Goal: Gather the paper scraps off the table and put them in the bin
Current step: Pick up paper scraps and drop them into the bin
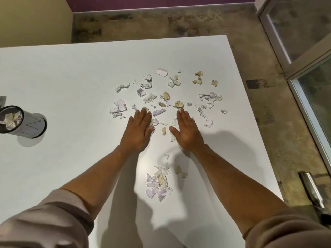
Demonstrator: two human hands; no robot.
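Several torn paper scraps [166, 97], white, lilac and tan, lie scattered over the far middle of the white table [62, 77]. A smaller heap of scraps [158, 183] lies nearer to me, between my forearms. My left hand [138, 130] and my right hand [187, 130] are stretched out flat, palms down, fingers straight, side by side at the near edge of the scatter. A few scraps lie between the two hands and partly under their fingers. A grey cylindrical bin [19, 121] stands at the table's left edge with crumpled paper inside.
The table's right edge [250, 108] runs diagonally beside a mottled stone floor. A glass door with a metal frame [304, 97] and a metal handle [311, 189] is at the right. A beige wall stands at the back left.
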